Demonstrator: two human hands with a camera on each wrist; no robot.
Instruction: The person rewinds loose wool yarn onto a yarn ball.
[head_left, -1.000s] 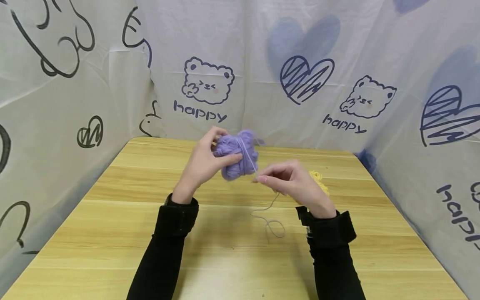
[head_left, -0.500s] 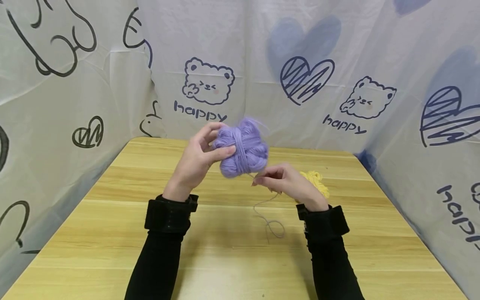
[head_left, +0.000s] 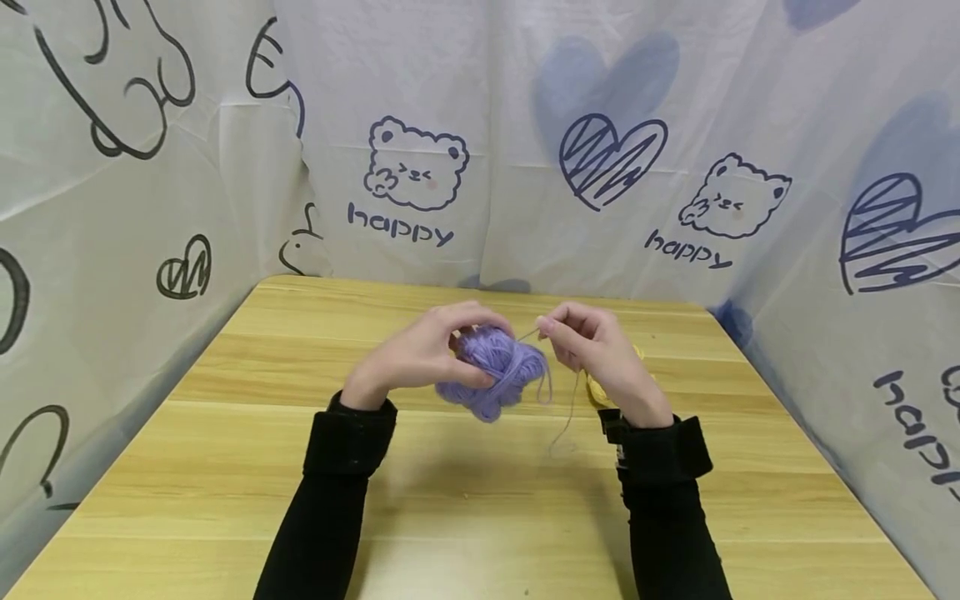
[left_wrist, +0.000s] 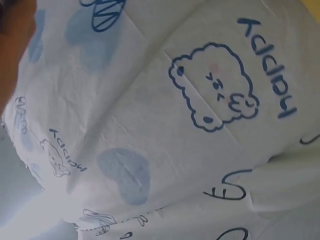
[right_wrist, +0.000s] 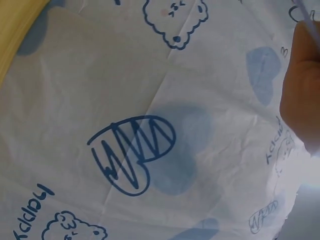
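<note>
In the head view my left hand (head_left: 442,350) grips a ball of purple yarn (head_left: 498,371) just above the wooden table (head_left: 225,467), fingers curled over its top and thumb under. My right hand (head_left: 581,337) pinches the loose purple strand (head_left: 566,408) beside the ball; the strand hangs down from the fingers toward the table. Part of my right hand (right_wrist: 302,95) shows at the edge of the right wrist view. The left wrist view shows only printed cloth.
A bundle of yellow yarn (head_left: 600,387) lies on the table behind my right hand, mostly hidden. A white cloth backdrop (head_left: 480,142) printed with bears and hearts walls in the table on three sides.
The purple ball has come down from chest height to just above the table. My right hand has risen and moved past the ball, carrying the strand up; the loop on the table has been drawn up.
</note>
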